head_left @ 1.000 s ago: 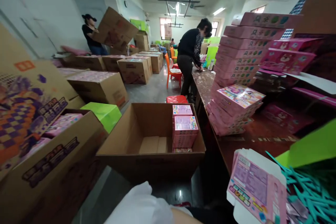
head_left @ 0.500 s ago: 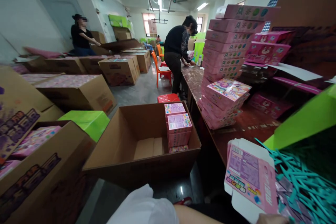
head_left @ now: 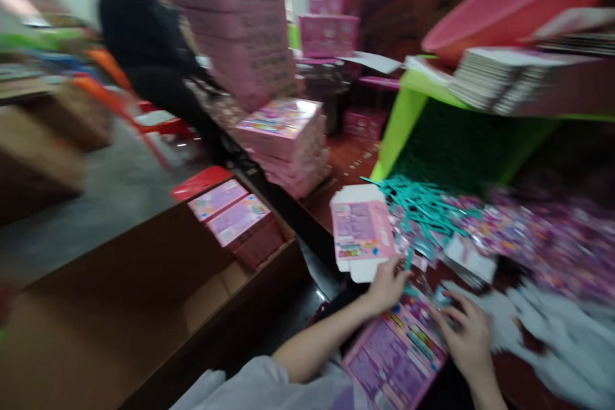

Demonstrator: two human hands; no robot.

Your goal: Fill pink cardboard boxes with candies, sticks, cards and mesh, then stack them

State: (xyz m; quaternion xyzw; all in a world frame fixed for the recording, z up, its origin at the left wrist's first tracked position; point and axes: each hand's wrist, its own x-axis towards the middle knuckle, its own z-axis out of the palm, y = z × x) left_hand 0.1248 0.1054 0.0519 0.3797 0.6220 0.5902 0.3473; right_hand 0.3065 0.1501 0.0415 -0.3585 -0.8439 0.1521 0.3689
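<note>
A pink-and-purple printed box (head_left: 396, 352) sits tilted in front of me, its far end open with shiny small packets showing. My left hand (head_left: 387, 286) is at that end, fingers pinched by a teal plastic strip (head_left: 409, 260). At the box's right edge, my right hand (head_left: 466, 332) has its thumb against the carton and its fingers curved over the opening. A small bluish piece by these fingers is too blurred to name. Just beyond my left hand lies a flattened pink carton (head_left: 362, 230) with white flaps.
Teal strips (head_left: 418, 202) and purple packets (head_left: 528, 237) cover the table beside a green bin (head_left: 401, 122). A large cardboard box (head_left: 158, 333) with pink boxes inside stands left. Stacked pink boxes (head_left: 283, 134) and a person in black (head_left: 139, 32) are behind.
My view has swung right and down toward the table. Both hands now show at the open pink box; before, only part of one hand appeared at the flattened carton.
</note>
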